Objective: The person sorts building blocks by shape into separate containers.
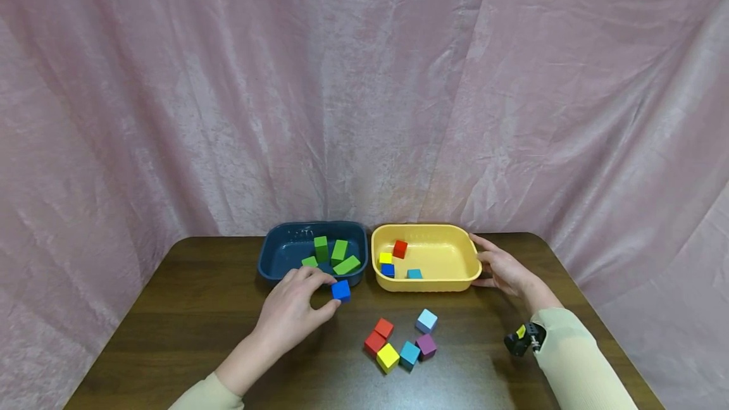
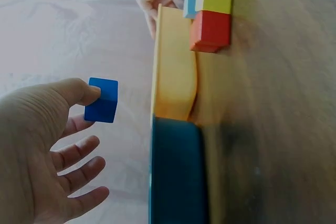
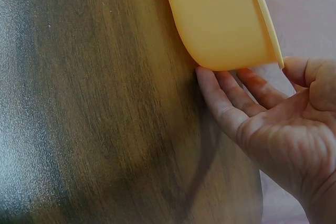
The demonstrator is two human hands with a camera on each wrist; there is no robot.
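My left hand point(image 1: 293, 305) pinches a blue cube point(image 1: 340, 291) between thumb and index finger, just in front of the dark blue tray point(image 1: 269, 258). In the left wrist view the same blue cube point(image 2: 102, 99) is held at the fingertips, the other fingers spread apart. Four-sided green blocks point(image 1: 347, 265) lie inside the dark blue tray. To its right stands a yellow tray point(image 1: 444, 258), holding a red, a yellow, a blue and a teal cube. My right hand point(image 1: 505, 269) touches that tray's right end, its loosely bent fingers point(image 3: 218, 95) against the outer wall and the thumb at the rim.
On the table before the trays sit two red cubes point(image 1: 374, 343), a yellow cube point(image 1: 388, 358), a teal cube point(image 1: 409, 355), a purple cube point(image 1: 426, 347) and a light blue cube point(image 1: 426, 321). A pink curtain point(image 1: 364, 93) hangs right behind the brown table point(image 1: 182, 309).
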